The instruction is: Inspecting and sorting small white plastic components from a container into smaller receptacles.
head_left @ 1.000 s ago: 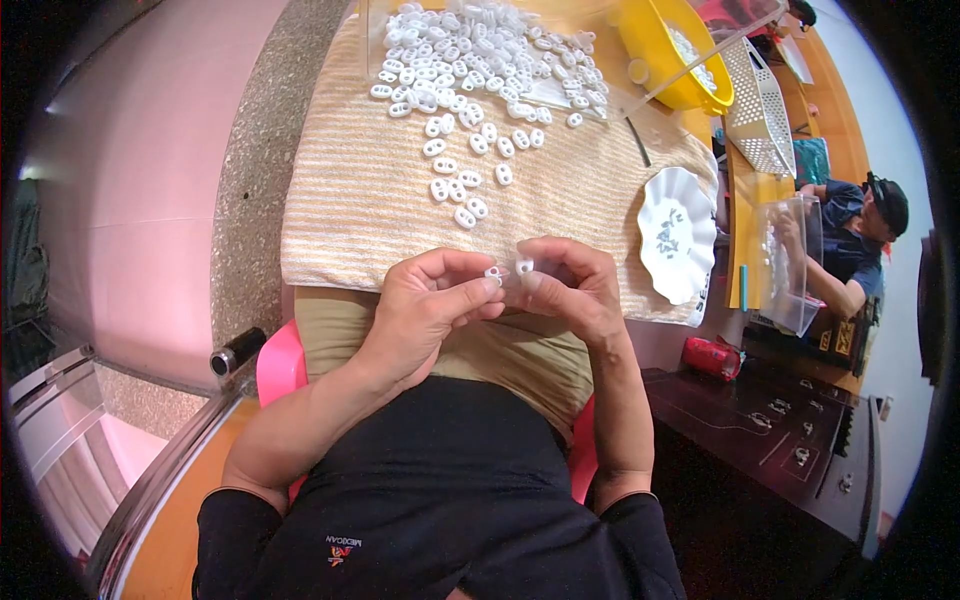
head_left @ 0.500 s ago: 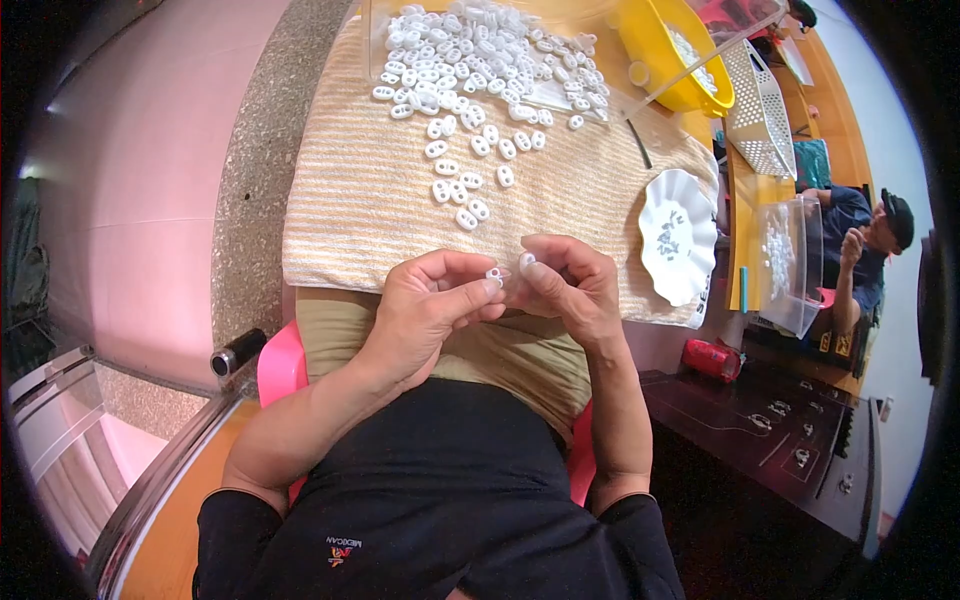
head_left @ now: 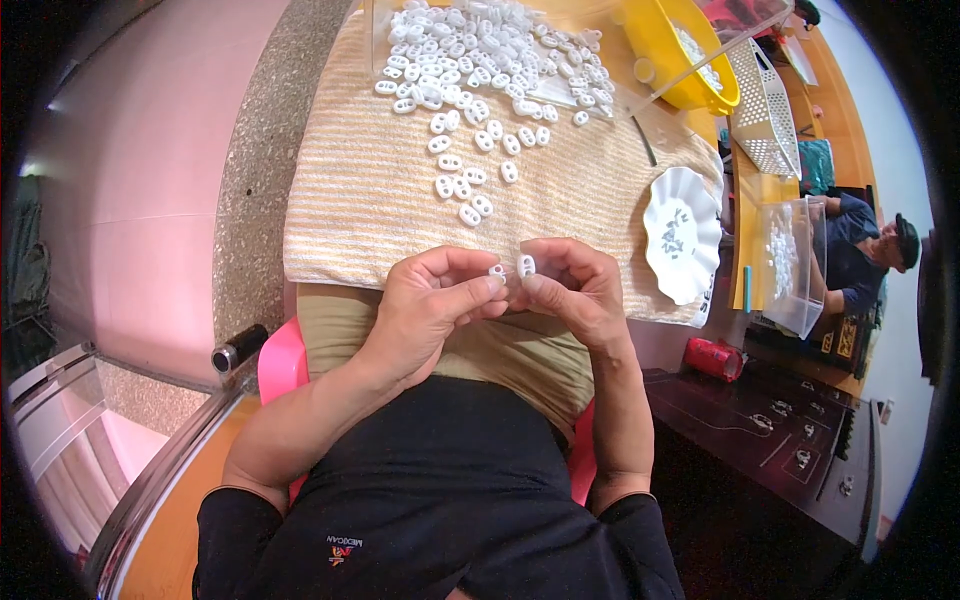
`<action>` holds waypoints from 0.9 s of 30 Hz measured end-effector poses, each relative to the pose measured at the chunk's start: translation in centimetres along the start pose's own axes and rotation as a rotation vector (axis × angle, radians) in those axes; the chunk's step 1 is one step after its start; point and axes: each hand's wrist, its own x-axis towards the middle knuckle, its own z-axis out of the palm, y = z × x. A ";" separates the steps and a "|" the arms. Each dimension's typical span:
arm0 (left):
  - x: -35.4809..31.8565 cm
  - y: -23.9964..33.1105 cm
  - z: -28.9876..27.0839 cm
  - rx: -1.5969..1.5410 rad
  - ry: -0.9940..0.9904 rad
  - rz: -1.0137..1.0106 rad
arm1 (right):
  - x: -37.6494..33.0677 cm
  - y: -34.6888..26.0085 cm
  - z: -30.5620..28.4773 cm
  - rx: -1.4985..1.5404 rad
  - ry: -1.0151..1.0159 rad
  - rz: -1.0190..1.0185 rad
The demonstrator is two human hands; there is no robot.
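My left hand (head_left: 440, 295) pinches a small white plastic piece (head_left: 497, 271) between thumb and forefinger; only its end shows. Between the thumb and finger of my right hand (head_left: 572, 285) is a white oval two-hole piece (head_left: 526, 265), held upright. Both hands are close together over my lap, at the near edge of the striped towel (head_left: 370, 215). Many like white oval pieces (head_left: 465, 65) are heaped at the far side of the towel, and several lie loose nearer me. On the right, a white wavy-edged plate (head_left: 660, 280) holds small grey bits.
A clear bin (head_left: 372, 45) surrounds the far heap. Beyond it stand a yellow basin (head_left: 650, 35) and a white perforated basket (head_left: 765, 110). A thin dark stick (head_left: 644, 140) lies near the plate. At right, a person (head_left: 850, 235) sits by a clear box (head_left: 800, 300).
The piece in my right hand has turned, so its two holes now show. My left hand has barely moved. The person at right has lowered a raised hand.
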 end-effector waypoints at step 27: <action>0.1 -0.3 -0.3 0.020 -0.022 -0.010 | -0.1 0.7 -0.2 -0.120 -0.056 -0.002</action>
